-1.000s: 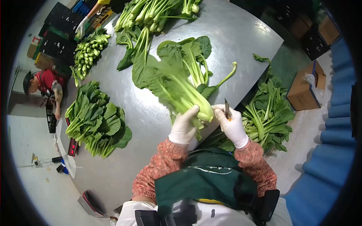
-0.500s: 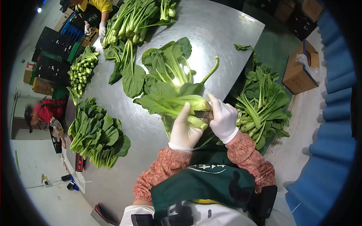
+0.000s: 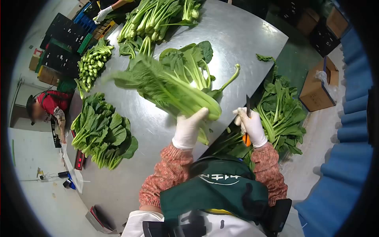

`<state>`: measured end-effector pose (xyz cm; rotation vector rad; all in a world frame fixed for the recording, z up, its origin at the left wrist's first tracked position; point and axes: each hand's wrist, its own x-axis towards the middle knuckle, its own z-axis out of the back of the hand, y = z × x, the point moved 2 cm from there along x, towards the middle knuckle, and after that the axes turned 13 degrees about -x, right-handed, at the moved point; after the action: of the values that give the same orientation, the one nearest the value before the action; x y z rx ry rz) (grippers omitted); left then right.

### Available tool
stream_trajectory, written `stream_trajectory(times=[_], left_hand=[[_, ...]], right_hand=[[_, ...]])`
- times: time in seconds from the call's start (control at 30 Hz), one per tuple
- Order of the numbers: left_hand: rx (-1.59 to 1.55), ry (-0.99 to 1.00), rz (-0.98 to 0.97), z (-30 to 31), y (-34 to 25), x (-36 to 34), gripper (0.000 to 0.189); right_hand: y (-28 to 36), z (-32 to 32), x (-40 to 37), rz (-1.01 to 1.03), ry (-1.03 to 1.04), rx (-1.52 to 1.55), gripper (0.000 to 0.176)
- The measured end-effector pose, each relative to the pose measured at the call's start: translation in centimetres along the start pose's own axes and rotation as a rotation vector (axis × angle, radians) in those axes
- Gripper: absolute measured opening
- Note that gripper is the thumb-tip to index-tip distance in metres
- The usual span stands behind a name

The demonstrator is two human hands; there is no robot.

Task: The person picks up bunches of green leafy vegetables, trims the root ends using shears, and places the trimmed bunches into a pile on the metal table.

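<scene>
My left hand (image 3: 188, 129), in a white glove, grips the stem end of a leafy green vegetable (image 3: 177, 93) held over the metal table (image 3: 154, 158); its leaf tips are blurred. My right hand (image 3: 252, 127), also gloved, is closed around a knife (image 3: 247, 118) with an orange handle and a dark blade pointing up. A gap separates the knife from the vegetable. Under and behind the held greens, more loose greens (image 3: 193, 65) lie on the table, with one stem sticking out to the right.
Leafy greens (image 3: 104, 134) lie at the left, pale-stemmed bunches (image 3: 92, 65) behind them, and a larger pile (image 3: 154, 19) at the back. More greens (image 3: 280, 114) sit right of the table, near a cardboard box (image 3: 319, 85). Two other people work at the far left and top.
My right hand has moved right, away from the stem ends, and the knife now shows clearly. The held vegetable has swung in my left hand. The co-worker's gloved hand at the top has shifted.
</scene>
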<state>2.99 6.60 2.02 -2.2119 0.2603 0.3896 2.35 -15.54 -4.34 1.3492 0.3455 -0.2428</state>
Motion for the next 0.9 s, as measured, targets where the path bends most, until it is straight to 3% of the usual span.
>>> stream_trajectory(times=[0.03,0.1,0.13,0.17,0.23,0.27,0.4,0.43,0.5,0.57,0.63,0.67,0.7,0.77,0.9], left_hand=[[0.086,0.046,-0.031,0.3,0.1,0.4,0.031],[0.177,0.088,-0.024,0.6,0.2,0.5,0.027],[0.120,0.083,-0.038,0.5,0.2,0.4,0.030],[0.059,0.076,-0.055,0.4,0.2,0.4,0.033],[-0.110,0.076,-0.002,0.3,0.0,0.6,0.036],[-0.195,0.075,0.022,0.4,-0.1,0.6,0.037],[0.255,-0.139,-0.183,5.4,0.9,1.9,0.031],[0.192,-0.162,-0.118,4.3,-0.7,0.8,0.028],[-0.028,-0.227,-0.241,4.3,-1.0,0.0,0.033],[-0.154,-0.160,-0.151,3.0,-0.5,-0.4,0.035],[0.201,-0.043,-0.017,4.7,2.3,0.2,0.032],[0.039,-0.015,-0.046,3.6,2.7,0.1,0.032],[-0.123,0.022,-0.076,2.5,2.5,-0.2,0.032],[-0.210,0.067,0.001,2.6,1.6,-0.6,0.039],[-0.291,0.170,0.046,4.4,2.2,-0.1,0.040]], right_hand=[[2.6,-0.5,-0.6,0.059,0.122,0.135,0.028],[5.7,-3.0,-0.8,0.411,0.113,0.017,0.035],[6.8,-3.2,-1.1,0.395,0.082,-0.171,0.039],[7.3,-3.6,-1.0,0.208,0.158,0.045,0.039],[5.5,-4.1,0.0,0.130,0.142,0.147,0.039],[5.0,-4.8,-0.1,0.163,0.095,0.209,0.038],[5.0,-5.2,-0.5,0.214,-0.038,0.281,0.036],[5.5,-5.1,-0.7,0.227,-0.060,0.298,0.037],[6.5,-5.2,-1.0,0.358,-0.129,0.168,0.037],[6.5,-6.3,-1.0,0.511,-0.185,-0.025,0.041],[5.9,-7.6,-1.7,0.445,-0.097,-0.270,0.048],[5.8,-8.0,-2.2,0.531,-0.118,-0.389,0.052],[5.9,-8.4,-2.3,0.519,-0.047,-0.205,0.050],[7.1,-7.0,-2.7,0.331,0.150,-0.222,0.044],[6.7,-8.1,-2.9,0.316,0.168,-0.122,0.028]])
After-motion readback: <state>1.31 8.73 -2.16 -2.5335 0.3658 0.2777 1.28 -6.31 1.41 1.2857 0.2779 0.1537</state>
